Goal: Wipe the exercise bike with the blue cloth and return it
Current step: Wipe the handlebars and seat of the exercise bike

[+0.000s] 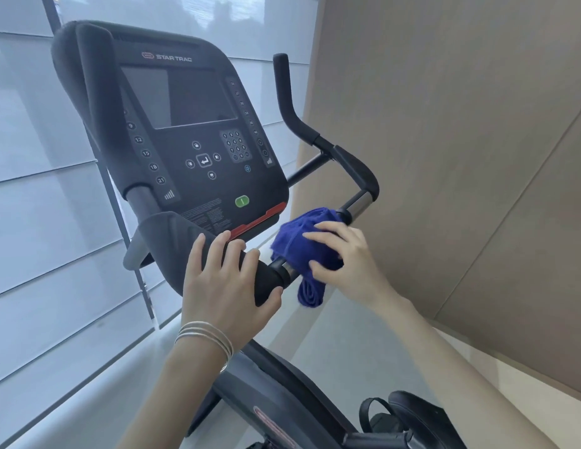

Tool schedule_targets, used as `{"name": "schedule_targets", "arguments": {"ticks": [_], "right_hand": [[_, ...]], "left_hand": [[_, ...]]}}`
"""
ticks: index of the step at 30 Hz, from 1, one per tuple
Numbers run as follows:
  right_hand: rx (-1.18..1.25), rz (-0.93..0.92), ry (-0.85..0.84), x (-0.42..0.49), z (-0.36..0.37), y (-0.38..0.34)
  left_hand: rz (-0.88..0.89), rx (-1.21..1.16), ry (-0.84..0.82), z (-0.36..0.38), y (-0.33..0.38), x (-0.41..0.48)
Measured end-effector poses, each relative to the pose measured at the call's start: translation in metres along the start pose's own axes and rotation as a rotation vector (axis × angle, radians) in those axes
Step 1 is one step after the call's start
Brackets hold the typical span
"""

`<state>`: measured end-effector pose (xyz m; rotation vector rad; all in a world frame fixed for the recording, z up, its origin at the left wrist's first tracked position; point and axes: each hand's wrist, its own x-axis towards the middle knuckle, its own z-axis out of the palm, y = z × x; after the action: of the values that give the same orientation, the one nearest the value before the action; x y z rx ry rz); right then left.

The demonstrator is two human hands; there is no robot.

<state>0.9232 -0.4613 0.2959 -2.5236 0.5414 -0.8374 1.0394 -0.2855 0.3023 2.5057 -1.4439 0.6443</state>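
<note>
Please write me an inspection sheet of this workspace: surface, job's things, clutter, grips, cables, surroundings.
Surface: exercise bike console, screen dark, green button below it.
Job's things: blue cloth bunched round the handlebar, one end hanging down.
Clutter: nothing seen.
Grips: left hand holds the black handlebar end; right hand grips the blue cloth on the bar.
Cables: nothing seen.
Surroundings: window blinds left, beige wall panels right, pedal with strap low right.
</note>
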Motion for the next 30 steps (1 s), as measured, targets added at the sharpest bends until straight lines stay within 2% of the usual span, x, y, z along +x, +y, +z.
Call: {"name": "schedule_targets", "arguments": {"ticks": [3,8,12,17,21,23,25,27,30], "right_hand": [[0.031,-0.042,-0.021,0.0,-0.001,0.006],[-0.007,0.05,-0.003,0.031,-0.013,0.034],[0.051,0.081,-0.01,0.039,-0.008,0.046],[0.134,0.071,0.101,0.037,0.002,0.058],[-0.012,-0.027,0.15,0.048,-0.007,0.083],[-0.067,0.021,0.219,0.059,-0.016,0.101],[-0.012,0.122,0.251,0.071,-0.027,0.118],[0.026,0.171,0.228,0.082,-0.036,0.133],[-0.014,0.088,0.141,0.09,-0.04,0.144]], "left_hand": [[0.015,0.025,-0.029,0.0,0.004,0.001],[0.024,0.023,-0.104,-0.002,0.018,0.013],[0.016,-0.007,-0.104,0.004,0.03,0.03],[0.041,0.032,-0.19,0.021,0.058,0.052],[0.041,0.067,-0.198,0.031,0.069,0.064],[0.031,0.083,-0.193,0.033,0.072,0.068],[0.024,0.091,-0.193,0.035,0.074,0.071],[0.016,0.079,-0.193,0.037,0.076,0.073],[0.01,0.002,-0.161,0.043,0.079,0.078]]}}
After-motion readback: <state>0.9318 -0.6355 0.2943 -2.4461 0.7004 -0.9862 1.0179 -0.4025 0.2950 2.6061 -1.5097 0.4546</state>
